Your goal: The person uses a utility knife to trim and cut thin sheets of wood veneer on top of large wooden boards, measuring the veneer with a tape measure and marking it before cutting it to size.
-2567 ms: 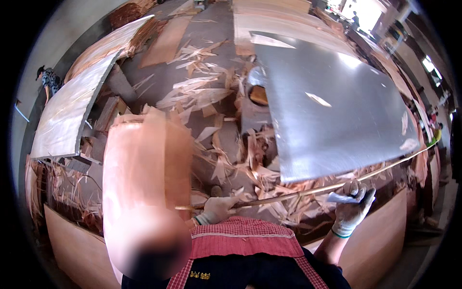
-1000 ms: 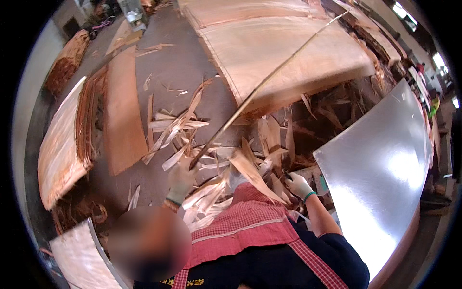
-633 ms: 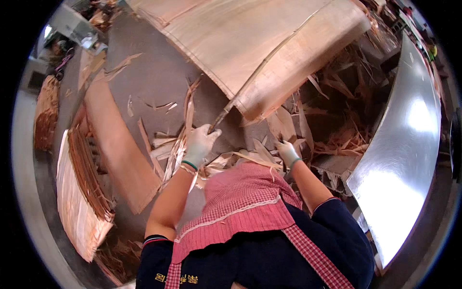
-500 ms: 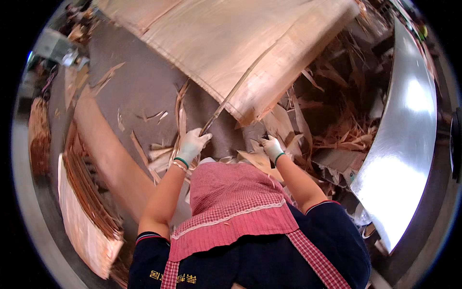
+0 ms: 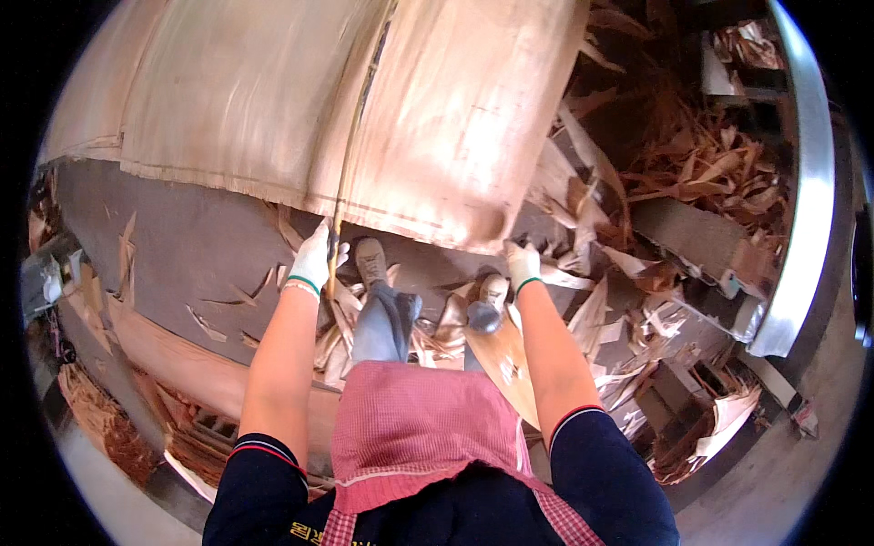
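Observation:
A wide, pale wood veneer sheet stretches away from me, its near edge ragged. My left hand, in a white glove with a green cuff, is closed around the lower end of a long thin stick. That stick runs up across the face of the sheet. At the sheet's near right corner, my right hand, also gloved, is closed on the edge; the fingertips are partly hidden there.
Torn veneer strips litter the floor around my shoes. A heap of scraps lies at right, beside a shiny metal panel. Stacked veneer and a long board are at left.
My view has turned right and the veneer sheet now fills the upper left and middle. The stick stands more upright in my left hand. My right hand has come to the sheet's corner.

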Demonstrator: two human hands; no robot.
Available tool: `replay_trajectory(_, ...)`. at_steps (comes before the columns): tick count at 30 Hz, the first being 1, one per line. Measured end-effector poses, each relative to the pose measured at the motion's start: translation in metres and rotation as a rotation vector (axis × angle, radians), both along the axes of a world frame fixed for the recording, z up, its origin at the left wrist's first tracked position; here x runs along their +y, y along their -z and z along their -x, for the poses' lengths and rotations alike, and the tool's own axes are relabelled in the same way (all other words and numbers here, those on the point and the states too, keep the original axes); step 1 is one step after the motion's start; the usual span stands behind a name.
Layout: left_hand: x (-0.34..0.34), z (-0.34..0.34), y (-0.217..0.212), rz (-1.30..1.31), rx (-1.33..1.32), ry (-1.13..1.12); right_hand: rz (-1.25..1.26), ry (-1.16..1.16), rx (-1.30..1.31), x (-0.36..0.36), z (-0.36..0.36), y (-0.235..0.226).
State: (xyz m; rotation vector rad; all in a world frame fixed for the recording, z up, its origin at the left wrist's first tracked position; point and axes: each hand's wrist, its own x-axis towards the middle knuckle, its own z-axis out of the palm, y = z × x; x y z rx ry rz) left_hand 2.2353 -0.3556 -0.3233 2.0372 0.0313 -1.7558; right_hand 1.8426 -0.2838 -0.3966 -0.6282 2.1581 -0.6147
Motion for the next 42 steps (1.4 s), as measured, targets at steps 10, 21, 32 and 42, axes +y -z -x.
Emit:
replay_trajectory(10,-0.021,-0.022,0.056,0.213,0.118,-0.078,-0.074,-0.258,0.479,-0.012,-0.019,0.02)
replay_trajectory(21,-0.024,-0.016,0.041,0.207,0.169,-0.207,0.112,-0.039,0.491,-0.011,-0.028,-0.061)
replay_trajectory(32,-0.031,-0.003,0.025,0.195,0.077,-0.159,0.029,-0.219,0.644,-0.058,-0.023,-0.119)
replay_trajectory(42,0.061,0.008,-0.069,0.514,-0.355,0.358,0.084,-0.146,0.092,-0.07,-0.068,-0.175)
